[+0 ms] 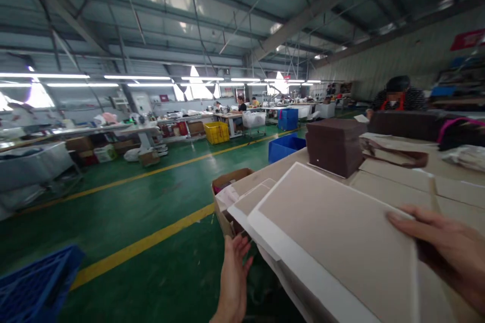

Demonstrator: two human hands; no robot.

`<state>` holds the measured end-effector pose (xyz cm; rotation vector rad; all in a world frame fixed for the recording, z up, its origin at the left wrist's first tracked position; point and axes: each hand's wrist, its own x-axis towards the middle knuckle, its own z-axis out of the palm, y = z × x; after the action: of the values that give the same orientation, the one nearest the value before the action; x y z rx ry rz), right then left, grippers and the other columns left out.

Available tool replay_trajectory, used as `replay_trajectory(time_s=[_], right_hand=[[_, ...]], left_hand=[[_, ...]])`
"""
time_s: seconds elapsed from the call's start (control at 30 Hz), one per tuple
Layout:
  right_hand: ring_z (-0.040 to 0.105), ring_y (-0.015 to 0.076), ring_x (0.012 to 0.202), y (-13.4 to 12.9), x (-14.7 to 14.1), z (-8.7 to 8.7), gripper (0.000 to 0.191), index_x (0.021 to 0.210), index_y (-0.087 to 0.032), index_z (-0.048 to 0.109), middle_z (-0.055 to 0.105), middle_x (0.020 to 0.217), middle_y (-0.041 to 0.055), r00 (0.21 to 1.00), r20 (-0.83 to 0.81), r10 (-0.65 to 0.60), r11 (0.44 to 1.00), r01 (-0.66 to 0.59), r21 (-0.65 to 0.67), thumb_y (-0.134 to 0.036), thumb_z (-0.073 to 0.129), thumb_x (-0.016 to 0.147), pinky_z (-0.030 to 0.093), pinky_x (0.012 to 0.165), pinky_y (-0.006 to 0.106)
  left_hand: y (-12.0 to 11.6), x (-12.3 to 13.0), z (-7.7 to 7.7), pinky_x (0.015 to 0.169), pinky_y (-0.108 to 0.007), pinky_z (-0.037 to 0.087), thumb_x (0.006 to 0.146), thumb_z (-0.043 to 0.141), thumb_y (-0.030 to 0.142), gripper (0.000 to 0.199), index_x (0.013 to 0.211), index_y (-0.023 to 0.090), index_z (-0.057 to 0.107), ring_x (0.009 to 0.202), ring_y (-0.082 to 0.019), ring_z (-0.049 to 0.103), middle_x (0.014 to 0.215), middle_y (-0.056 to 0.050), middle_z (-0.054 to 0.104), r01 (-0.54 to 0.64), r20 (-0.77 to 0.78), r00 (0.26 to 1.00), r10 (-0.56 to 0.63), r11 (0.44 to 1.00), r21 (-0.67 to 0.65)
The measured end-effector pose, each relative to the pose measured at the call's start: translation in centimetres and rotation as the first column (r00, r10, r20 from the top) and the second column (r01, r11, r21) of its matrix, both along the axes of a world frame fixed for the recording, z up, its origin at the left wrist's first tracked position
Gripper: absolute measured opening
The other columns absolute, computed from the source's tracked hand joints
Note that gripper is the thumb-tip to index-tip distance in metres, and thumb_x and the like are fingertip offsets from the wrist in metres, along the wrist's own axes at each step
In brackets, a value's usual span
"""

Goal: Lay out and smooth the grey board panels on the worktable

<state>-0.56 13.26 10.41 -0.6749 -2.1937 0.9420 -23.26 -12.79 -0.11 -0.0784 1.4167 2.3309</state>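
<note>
A flat beige panel with a white border [333, 232] lies tilted over the near corner of the table. My right hand [443, 242] grips its right edge, thumb on top and fingers partly hidden. Left of the panel, my left hand [235, 275] is raised beside the table edge, its fingers apart and holding nothing. Under the panel's far left side sits another pale sheet [252, 199]. Behind it stands a stack of dark brown pieces [335, 146] on the table.
An open cardboard box [233, 176] is against the table's left side, with a blue bin [286, 146] beyond. A blue crate [41, 282] sits on the floor at lower left. Across the table is a person [397, 96] by dark material [405, 125].
</note>
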Motion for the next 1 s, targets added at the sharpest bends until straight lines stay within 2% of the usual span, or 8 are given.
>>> replay_trajectory(time_s=[0.07, 0.17, 0.33, 0.5, 0.6, 0.73, 0.83, 1.0], right_hand=[[0.069, 0.0286, 0.079, -1.1, -4.5, 0.2, 0.028, 0.085, -0.019, 0.065, 0.072, 0.089, 0.0123, 0.994, -0.108, 0.018, 0.844, -0.073, -0.531, -0.045, 0.065, 0.076, 0.057, 0.068, 0.038], [0.068, 0.0246, 0.076, -2.8, -11.3, -1.5, 0.025, 0.090, -0.018, 0.062, 0.070, 0.084, 0.0082, 0.997, -0.079, 0.019, 0.800, -0.063, -0.597, -0.037, 0.063, 0.073, 0.057, 0.066, 0.034], [0.064, 0.0171, 0.068, -4.4, -16.6, -5.4, 0.010, 0.090, -0.015, 0.060, 0.064, 0.075, 0.0017, 0.993, 0.097, 0.064, 0.845, -0.002, -0.534, -0.023, 0.054, 0.090, 0.055, 0.062, 0.030], [0.061, 0.0164, 0.067, -4.8, -17.3, -6.6, 0.010, 0.089, -0.015, 0.058, 0.060, 0.074, 0.0003, 0.935, 0.349, 0.067, 0.958, 0.037, -0.284, -0.023, 0.056, 0.094, 0.051, 0.059, 0.028], [0.061, 0.0202, 0.082, -4.5, -17.2, -6.5, 0.006, 0.090, -0.013, 0.060, 0.062, 0.088, 0.0057, 0.888, 0.456, 0.059, 0.998, -0.047, -0.037, -0.018, 0.060, 0.090, 0.051, 0.076, 0.037], [0.054, 0.0267, 0.109, -1.9, -17.4, -5.9, 0.017, 0.100, -0.011, 0.064, 0.057, 0.117, 0.0119, 0.859, 0.512, 0.013, 0.968, -0.138, 0.207, -0.026, 0.064, 0.091, 0.040, 0.099, 0.047], [0.054, 0.0273, 0.112, 1.4, -18.4, -5.5, 0.023, 0.108, -0.013, 0.063, 0.058, 0.119, 0.0101, 0.826, 0.563, -0.044, 0.971, -0.097, 0.218, -0.030, 0.064, 0.093, 0.041, 0.099, 0.049], [0.061, 0.0245, 0.101, 4.9, -20.2, -5.6, 0.022, 0.105, -0.014, 0.064, 0.063, 0.110, 0.0077, 0.784, 0.621, -0.012, 0.999, -0.012, 0.034, -0.033, 0.064, 0.095, 0.050, 0.090, 0.046]], left_hand=[[-0.1, -1.2, 0.3, 0.091, -0.040, 0.048, 0.086, 0.040, 0.074, 0.073, 0.118, 0.011, 0.060, 0.114, -0.029, 0.060, 0.117, -0.016, 0.066, 0.101, 0.007, 0.995, -0.103, 0.983, 0.152], [0.2, -2.2, 0.9, 0.090, -0.040, 0.050, 0.083, 0.040, 0.078, 0.079, 0.117, 0.011, 0.063, 0.107, -0.030, 0.064, 0.110, -0.016, 0.070, 0.203, 0.031, 0.973, -0.230, 0.908, 0.365], [1.1, -2.7, 1.4, 0.089, -0.043, 0.053, 0.085, 0.047, 0.072, 0.071, 0.124, 0.015, 0.061, 0.103, -0.033, 0.068, 0.108, -0.013, 0.074, 0.074, 0.189, 0.967, -0.169, 0.902, 0.424], [1.9, -2.7, 0.8, 0.082, -0.044, 0.057, 0.080, 0.071, 0.033, 0.046, 0.117, 0.008, 0.063, 0.090, -0.033, 0.072, 0.091, -0.015, 0.077, 0.075, 0.224, 0.968, -0.117, 0.979, 0.191], [2.1, -3.1, 0.5, 0.077, -0.044, 0.059, 0.078, 0.068, 0.018, 0.041, 0.116, 0.005, 0.061, 0.081, -0.032, 0.073, 0.082, -0.014, 0.076, 0.046, 0.227, 0.971, -0.068, 0.994, 0.101], [2.1, -3.6, 0.6, 0.074, -0.043, 0.059, 0.075, 0.067, 0.010, 0.045, 0.120, 0.007, 0.059, 0.072, -0.029, 0.074, 0.082, -0.011, 0.077, 0.028, 0.190, 0.981, -0.042, 0.997, 0.072], [2.0, -3.7, 0.8, 0.073, -0.043, 0.060, 0.075, 0.066, 0.007, 0.048, 0.122, 0.007, 0.058, 0.071, -0.029, 0.074, 0.082, -0.012, 0.076, 0.043, 0.170, 0.984, -0.054, 0.997, 0.068], [1.9, -3.7, 0.7, 0.077, -0.045, 0.059, 0.075, 0.068, 0.009, 0.049, 0.123, 0.008, 0.058, 0.081, -0.031, 0.074, 0.081, -0.012, 0.076, 0.069, 0.151, 0.985, -0.078, 0.996, 0.060]])
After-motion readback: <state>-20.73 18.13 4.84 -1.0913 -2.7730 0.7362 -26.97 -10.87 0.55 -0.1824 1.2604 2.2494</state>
